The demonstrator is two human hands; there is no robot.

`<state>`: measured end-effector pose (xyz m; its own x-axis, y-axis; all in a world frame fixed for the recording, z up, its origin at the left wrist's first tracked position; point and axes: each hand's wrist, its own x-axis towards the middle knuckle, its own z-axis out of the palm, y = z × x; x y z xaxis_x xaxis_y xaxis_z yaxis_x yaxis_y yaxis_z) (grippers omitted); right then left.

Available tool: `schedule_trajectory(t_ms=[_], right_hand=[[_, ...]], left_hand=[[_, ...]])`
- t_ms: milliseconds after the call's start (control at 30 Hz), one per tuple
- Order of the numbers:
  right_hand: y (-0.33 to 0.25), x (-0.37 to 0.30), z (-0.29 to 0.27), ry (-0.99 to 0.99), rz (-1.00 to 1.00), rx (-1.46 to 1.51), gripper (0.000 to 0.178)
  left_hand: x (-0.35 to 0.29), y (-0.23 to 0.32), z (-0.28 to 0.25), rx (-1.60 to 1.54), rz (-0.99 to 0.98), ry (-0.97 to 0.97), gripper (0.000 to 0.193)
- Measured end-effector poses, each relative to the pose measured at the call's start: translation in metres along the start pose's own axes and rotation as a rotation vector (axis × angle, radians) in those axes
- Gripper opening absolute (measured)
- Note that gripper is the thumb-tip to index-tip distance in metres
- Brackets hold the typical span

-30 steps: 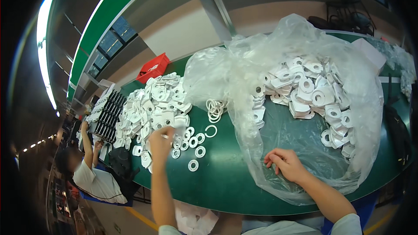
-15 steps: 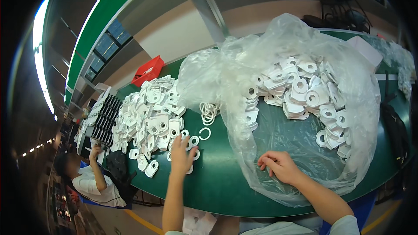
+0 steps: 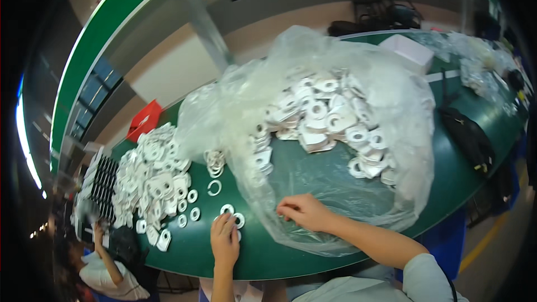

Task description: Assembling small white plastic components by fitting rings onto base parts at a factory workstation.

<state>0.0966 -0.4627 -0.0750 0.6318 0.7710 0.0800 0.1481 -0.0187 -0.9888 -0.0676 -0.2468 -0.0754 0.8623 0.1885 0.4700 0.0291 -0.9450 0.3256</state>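
My left hand lies low over the green table, fingers stretched out and slightly bent. At its fingertips are a few flat white rings, partly covered by the hand. My right hand is above the near left part of a clear plastic bag, its fingers curled in. Whether it holds anything is hidden. Inside the open bag a heap of white plates with round holes lies toward the back. Left of my left hand are several loose white rings beside a big pile of similar white plates.
Beyond the left pile is a red bin. A bundle of thin white rings and a ring with a gap lie by the bag. Black trays and another person are at the left; a black bag lies right.
The view has swung, so the scene sits farther left. My left hand has moved right, away from the pile, with a few rings under its fingers. My right hand stays over the bag.
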Motion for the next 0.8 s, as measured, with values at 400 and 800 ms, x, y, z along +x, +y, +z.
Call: schedule_trajectory(t_ms=[400, 800], right_hand=[[-0.032, 0.092, -0.115, 0.713, -0.057, -1.268, 0.051], [-0.071, 0.064, -0.089, 0.504, -0.12, -0.598, 0.032]], left_hand=[[-0.004, -0.009, -0.001, -0.125, -0.149, 0.155, 0.044], [0.009, 0.006, -0.013, -0.171, -0.133, 0.306, 0.049]])
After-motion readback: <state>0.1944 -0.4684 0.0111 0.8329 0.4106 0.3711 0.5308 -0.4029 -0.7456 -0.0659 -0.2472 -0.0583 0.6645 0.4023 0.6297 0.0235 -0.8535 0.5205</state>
